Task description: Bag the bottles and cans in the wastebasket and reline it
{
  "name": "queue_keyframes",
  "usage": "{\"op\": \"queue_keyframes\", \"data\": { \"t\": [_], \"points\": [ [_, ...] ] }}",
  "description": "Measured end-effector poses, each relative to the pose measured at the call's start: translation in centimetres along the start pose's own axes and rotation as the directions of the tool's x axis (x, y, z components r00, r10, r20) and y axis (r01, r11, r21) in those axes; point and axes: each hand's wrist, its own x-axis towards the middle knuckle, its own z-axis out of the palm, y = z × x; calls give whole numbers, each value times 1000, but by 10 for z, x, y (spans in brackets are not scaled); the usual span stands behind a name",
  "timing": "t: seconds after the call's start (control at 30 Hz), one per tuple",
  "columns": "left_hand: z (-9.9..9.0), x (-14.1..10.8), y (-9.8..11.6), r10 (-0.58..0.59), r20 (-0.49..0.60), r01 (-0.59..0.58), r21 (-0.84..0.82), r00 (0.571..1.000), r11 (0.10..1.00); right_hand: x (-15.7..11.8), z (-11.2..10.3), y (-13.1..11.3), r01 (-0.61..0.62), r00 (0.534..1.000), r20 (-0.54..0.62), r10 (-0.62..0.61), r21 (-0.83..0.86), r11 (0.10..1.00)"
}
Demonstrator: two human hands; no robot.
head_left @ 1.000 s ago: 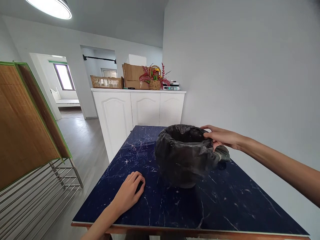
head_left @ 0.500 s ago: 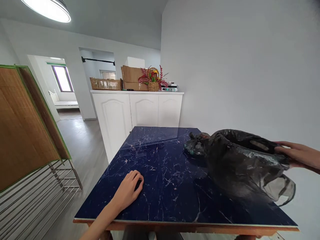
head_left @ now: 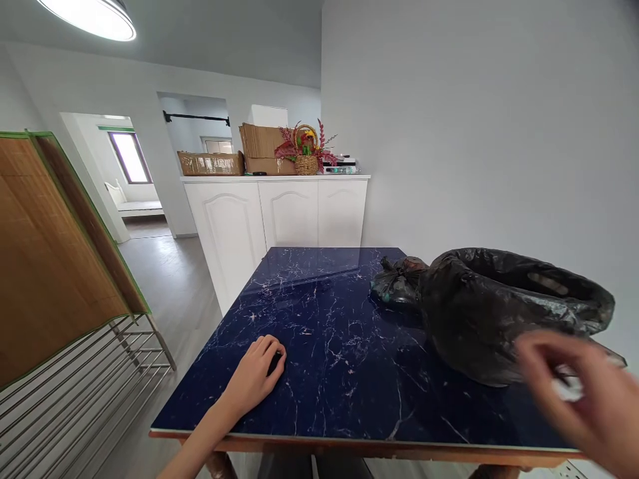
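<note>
- The left hand (head_left: 255,371) rests with loosened fingers, left of the black bin (head_left: 466,326).
- The right hand (head_left: 605,394), blurred, is released, near the bin.

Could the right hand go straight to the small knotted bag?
Probably not straight: the black-lined bin stands between the right hand and the knotted bag. Reaching over or around might work.

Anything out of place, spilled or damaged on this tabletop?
Slightly odd: the open, round bin lined with black plastic stands on the glossy blue marble-patterned table, where bins rarely belong. No spill or damage shows.
</note>
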Motion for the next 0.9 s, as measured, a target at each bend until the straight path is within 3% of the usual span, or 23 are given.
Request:
{"op": "queue_keyframes", "data": {
  "t": [0.03, 0.07, 0.17, 0.27, 0.33, 0.4, 0.53, 0.9],
  "points": [
    [0, 0, 0, -2, 1, 2, 1, 1000, 1000, -10, 18, -22, 85, 993, 73, -95, 125, 988],
    [0, 0, 1, -3, 4, 3, 1, 1000, 1000, -19, 38, -42, 90, 975, 182, -130, 217, 972],
    [0, 0, 1, -5, 2, 5, 0, 1000, 1000, -35, 101, -85, -106, 887, 455, -79, 367, 924],
    [-1, -2, -1, -14, -11, 13, -14, 1000, 1000, -37, 149, -104, -299, 848, 530, 13, 458, 838],
    [-2, -4, -2, -23, -19, 23, -26, 1000, 999, -35, 165, -110, -424, 824, 564, 59, 544, 724],
    [-3, -6, -4, -36, -19, 35, -34, 999, 999, -32, 172, -113, -500, 787, 614, 59, 579, 644],
    [-4, -8, -4, -46, -9, 45, -46, 999, 998, -30, 173, -116, -510, 747, 664, 28, 546, 665],
    [-2, -2, -10, 4, 30, -2, -73, 1000, 997, -27, 172, -124, -460, 796, 599, 94, 496, 736]
  ]
}}
